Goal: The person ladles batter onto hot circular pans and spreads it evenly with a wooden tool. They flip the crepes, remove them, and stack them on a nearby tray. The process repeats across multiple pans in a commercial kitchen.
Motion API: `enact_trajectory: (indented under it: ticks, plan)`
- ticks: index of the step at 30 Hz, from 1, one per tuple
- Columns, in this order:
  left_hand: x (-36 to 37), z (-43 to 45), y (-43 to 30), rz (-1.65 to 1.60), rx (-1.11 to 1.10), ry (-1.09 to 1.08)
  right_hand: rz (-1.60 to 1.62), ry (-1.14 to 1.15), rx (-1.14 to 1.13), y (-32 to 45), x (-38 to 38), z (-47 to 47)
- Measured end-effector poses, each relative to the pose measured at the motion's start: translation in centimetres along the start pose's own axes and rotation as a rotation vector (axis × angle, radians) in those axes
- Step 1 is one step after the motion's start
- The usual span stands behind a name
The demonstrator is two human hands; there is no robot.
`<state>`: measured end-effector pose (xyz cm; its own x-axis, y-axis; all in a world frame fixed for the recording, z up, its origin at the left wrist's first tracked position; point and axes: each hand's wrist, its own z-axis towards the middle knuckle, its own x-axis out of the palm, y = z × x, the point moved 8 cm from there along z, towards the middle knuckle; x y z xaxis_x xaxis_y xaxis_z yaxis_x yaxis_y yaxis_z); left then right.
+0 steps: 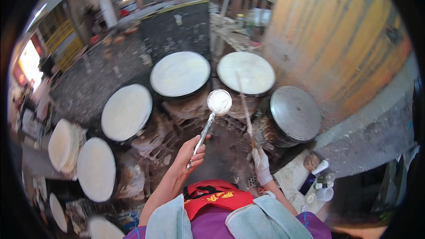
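My bare left hand (190,156) grips the metal handle of a ladle (209,122), whose round bowl is filled with a white, batter-like mass (219,101). In my right hand (260,166), which wears a white glove, is a long thin wooden stick (245,109). Its far end overlaps the back right round (247,69), a griddle covered by a white sheet; I cannot tell whether they touch. Another white-covered griddle (180,73) lies beyond the ladle, and one more (127,113) to its left. At the right, a bare grey metal griddle (295,113) has a dull, smooth surface.
A stack of pale round sheets (64,146) stands at far left beside another white-topped griddle (97,169). Sooty brick stove bases (149,142) border the floor. At right, a white board (292,176) bears jars and a dark phone-like object (307,183). A stained yellow panel (332,23) rises behind.
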<state>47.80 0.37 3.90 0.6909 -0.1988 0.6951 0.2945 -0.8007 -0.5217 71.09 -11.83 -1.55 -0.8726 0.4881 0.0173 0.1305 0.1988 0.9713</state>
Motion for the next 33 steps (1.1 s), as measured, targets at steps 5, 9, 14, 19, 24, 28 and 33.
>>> enact_trajectory:
  ticks: [5,9,14,19,24,28,33]
  plan:
    - [10.4,11.0,4.5,-0.004,-0.176,0.198,-0.206,-0.062,0.039,0.5,-8.7,-2.8]
    - [18.0,18.3,8.4,0.091,-0.348,0.324,-0.335,-0.359,-0.063,1.1,-15.8,-2.6]
    - [25.8,26.5,13.4,0.185,-0.526,0.469,-0.257,-0.682,-0.123,-0.9,-21.4,-1.4]
    - [29.0,33.0,17.2,0.601,-0.496,0.441,0.025,-0.857,0.005,-4.6,-23.3,-0.6]
    - [30.4,36.6,16.9,1.064,-0.23,0.522,0.309,-0.949,0.115,-6.2,-20.6,-1.8]
    - [30.8,41.2,16.4,1.221,0.102,0.676,0.345,-1.123,0.025,-5.5,-18.7,-1.0]
    - [32.7,48.8,15.2,1.483,0.63,0.711,0.337,-1.179,0.129,-4.8,-19.6,8.5]
